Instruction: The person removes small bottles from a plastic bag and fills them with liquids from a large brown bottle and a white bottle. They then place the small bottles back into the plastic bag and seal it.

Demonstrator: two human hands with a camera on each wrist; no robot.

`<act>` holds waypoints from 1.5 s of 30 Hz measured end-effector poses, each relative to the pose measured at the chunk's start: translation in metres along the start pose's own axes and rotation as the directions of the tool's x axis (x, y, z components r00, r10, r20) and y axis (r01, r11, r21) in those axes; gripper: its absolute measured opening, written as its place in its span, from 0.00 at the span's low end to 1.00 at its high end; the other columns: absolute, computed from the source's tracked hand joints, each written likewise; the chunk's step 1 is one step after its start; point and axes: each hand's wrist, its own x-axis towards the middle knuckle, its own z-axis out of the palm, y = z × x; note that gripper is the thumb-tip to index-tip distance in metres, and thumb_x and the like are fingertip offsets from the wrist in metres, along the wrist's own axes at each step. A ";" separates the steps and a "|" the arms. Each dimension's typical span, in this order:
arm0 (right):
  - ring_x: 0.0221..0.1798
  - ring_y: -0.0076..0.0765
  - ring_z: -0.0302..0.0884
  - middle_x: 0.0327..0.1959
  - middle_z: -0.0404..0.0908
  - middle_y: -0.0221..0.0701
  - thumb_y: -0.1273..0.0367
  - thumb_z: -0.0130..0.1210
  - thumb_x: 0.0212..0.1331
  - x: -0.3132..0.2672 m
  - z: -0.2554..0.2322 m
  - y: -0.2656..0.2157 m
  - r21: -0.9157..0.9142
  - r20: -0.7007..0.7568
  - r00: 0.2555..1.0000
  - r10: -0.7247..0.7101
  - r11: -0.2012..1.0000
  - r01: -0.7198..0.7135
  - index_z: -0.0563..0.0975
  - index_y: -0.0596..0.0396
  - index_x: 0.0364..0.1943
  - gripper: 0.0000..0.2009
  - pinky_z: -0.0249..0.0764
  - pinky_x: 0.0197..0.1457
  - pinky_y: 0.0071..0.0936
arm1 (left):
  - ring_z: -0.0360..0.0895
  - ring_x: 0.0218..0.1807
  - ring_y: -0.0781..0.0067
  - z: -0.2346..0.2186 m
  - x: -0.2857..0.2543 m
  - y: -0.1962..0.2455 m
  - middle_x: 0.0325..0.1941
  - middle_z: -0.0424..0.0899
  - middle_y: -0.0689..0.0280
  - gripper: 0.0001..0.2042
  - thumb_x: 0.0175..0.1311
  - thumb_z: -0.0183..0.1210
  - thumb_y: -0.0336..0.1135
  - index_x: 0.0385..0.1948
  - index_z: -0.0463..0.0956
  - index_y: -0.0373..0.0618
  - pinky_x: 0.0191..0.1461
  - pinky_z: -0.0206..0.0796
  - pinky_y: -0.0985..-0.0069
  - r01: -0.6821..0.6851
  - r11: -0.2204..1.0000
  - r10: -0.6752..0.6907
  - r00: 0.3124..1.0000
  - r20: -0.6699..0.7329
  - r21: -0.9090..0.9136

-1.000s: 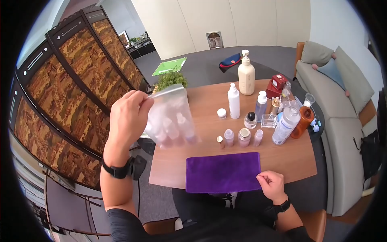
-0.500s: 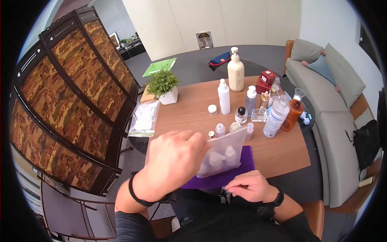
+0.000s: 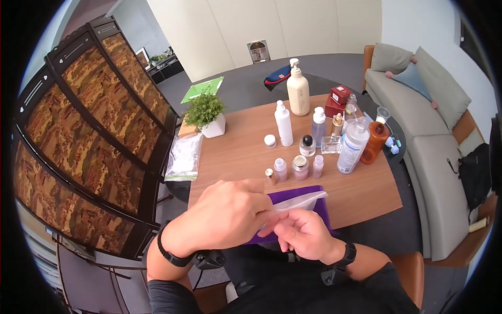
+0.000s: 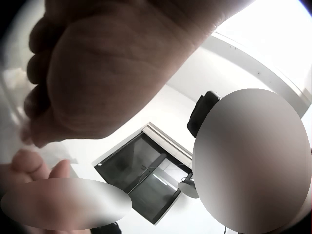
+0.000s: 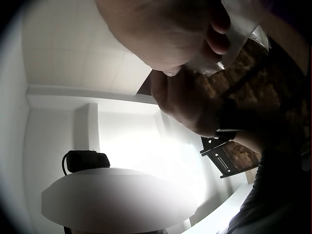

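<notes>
In the head view a translucent zip bag (image 3: 300, 201) is held low over the purple cloth (image 3: 320, 208) at the table's near edge. The left hand (image 3: 225, 214) grips the bag's top from the left, its fingers curled. Close against it, the right hand (image 3: 304, 234) has curled fingers at the bag's near side, and both hands hide much of the bag. The left wrist view shows the curled left hand (image 4: 107, 73) beside the cloudy plastic. In the right wrist view the right hand (image 5: 161, 34) also has its fingers at the plastic.
Small bottles and jars (image 3: 300, 167) stand just beyond the cloth. Behind them are a white spray bottle (image 3: 284, 124), a cream pump bottle (image 3: 298, 94), a clear bottle (image 3: 353, 146) and an orange bottle (image 3: 374, 142). A potted plant (image 3: 205, 111) and another plastic bag (image 3: 183, 157) lie left.
The left hand has brought the bag from the raised left side down over the cloth. The right hand has left the cloth's right corner and come up to the bag beside the left hand.
</notes>
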 end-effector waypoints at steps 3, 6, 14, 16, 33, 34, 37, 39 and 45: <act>0.27 0.17 0.78 0.41 0.93 0.34 0.58 0.54 0.84 0.003 0.003 -0.001 0.004 -0.024 0.999 -0.036 0.999 0.036 0.83 0.62 0.51 0.18 0.74 0.31 0.19 | 0.83 0.33 0.53 0.007 0.004 -0.011 0.31 0.84 0.59 0.05 0.59 0.74 0.30 0.33 0.89 0.42 0.36 0.74 0.60 -0.034 0.990 0.041 0.998 0.046 -0.135; 0.25 0.16 0.75 0.32 0.90 0.30 0.57 0.52 0.85 -0.003 -0.003 0.001 -0.009 -0.026 0.999 0.029 1.000 -0.029 0.84 0.60 0.52 0.19 0.71 0.29 0.19 | 0.82 0.31 0.58 0.015 0.005 -0.019 0.29 0.83 0.62 0.10 0.56 0.79 0.35 0.30 0.87 0.43 0.34 0.72 0.63 0.008 0.968 0.019 0.994 0.104 -0.253; 0.23 0.16 0.74 0.25 0.84 0.25 0.61 0.53 0.84 -0.005 -0.007 -0.003 0.060 0.000 0.993 0.121 0.991 -0.121 0.84 0.59 0.52 0.15 0.68 0.26 0.19 | 0.81 0.31 0.59 0.018 0.008 -0.033 0.27 0.83 0.61 0.19 0.58 0.81 0.45 0.26 0.80 0.42 0.36 0.71 0.64 0.106 0.922 -0.008 0.967 0.253 -0.373; 0.24 0.17 0.77 0.30 0.85 0.26 0.66 0.55 0.82 -0.004 -0.007 -0.008 0.125 0.002 0.995 0.105 0.987 -0.104 0.84 0.59 0.52 0.11 0.69 0.26 0.19 | 0.80 0.30 0.61 0.020 0.007 -0.033 0.26 0.83 0.62 0.20 0.59 0.81 0.46 0.26 0.80 0.42 0.35 0.70 0.65 0.123 0.917 -0.015 0.961 0.275 -0.380; 0.23 0.20 0.80 0.28 0.88 0.28 0.70 0.58 0.80 0.003 0.002 0.004 -0.186 -0.139 0.983 -0.120 0.978 0.093 0.89 0.59 0.48 0.10 0.75 0.28 0.22 | 0.85 0.32 0.52 0.032 -0.014 -0.004 0.35 0.80 0.61 0.10 0.70 0.68 0.37 0.42 0.76 0.45 0.28 0.76 0.58 -0.119 0.984 0.130 0.989 -0.075 0.136; 0.24 0.20 0.81 0.28 0.89 0.29 0.69 0.58 0.80 0.002 0.003 0.000 -0.218 -0.127 0.983 -0.129 0.971 0.099 0.89 0.59 0.48 0.10 0.75 0.29 0.23 | 0.85 0.31 0.54 0.028 -0.012 -0.009 0.34 0.81 0.61 0.10 0.67 0.71 0.35 0.40 0.79 0.44 0.29 0.77 0.60 -0.150 0.984 0.157 0.985 -0.070 0.098; 0.25 0.21 0.82 0.30 0.91 0.30 0.70 0.58 0.80 -0.004 0.001 0.002 -0.276 -0.100 0.989 -0.112 0.958 0.080 0.89 0.60 0.48 0.11 0.77 0.30 0.23 | 0.83 0.29 0.55 0.028 -0.006 -0.016 0.31 0.80 0.62 0.10 0.63 0.73 0.32 0.38 0.81 0.44 0.30 0.76 0.61 -0.122 0.983 0.145 0.973 -0.179 0.134; 0.25 0.21 0.83 0.32 0.92 0.31 0.70 0.58 0.79 -0.010 0.001 0.007 -0.307 -0.090 0.992 -0.090 0.950 0.058 0.89 0.61 0.47 0.11 0.78 0.30 0.23 | 0.82 0.28 0.53 0.028 0.001 -0.020 0.29 0.79 0.62 0.09 0.62 0.73 0.31 0.38 0.81 0.44 0.30 0.76 0.60 -0.063 0.977 0.122 0.949 -0.292 0.203; 0.25 0.23 0.86 0.40 0.95 0.40 0.76 0.57 0.77 -0.014 0.003 0.008 -0.276 0.056 0.981 -0.185 0.942 0.193 0.88 0.69 0.46 0.10 0.81 0.31 0.22 | 0.82 0.29 0.52 0.019 0.021 -0.030 0.29 0.78 0.61 0.08 0.62 0.73 0.31 0.39 0.83 0.43 0.31 0.75 0.61 0.035 0.938 0.100 0.925 -0.367 0.344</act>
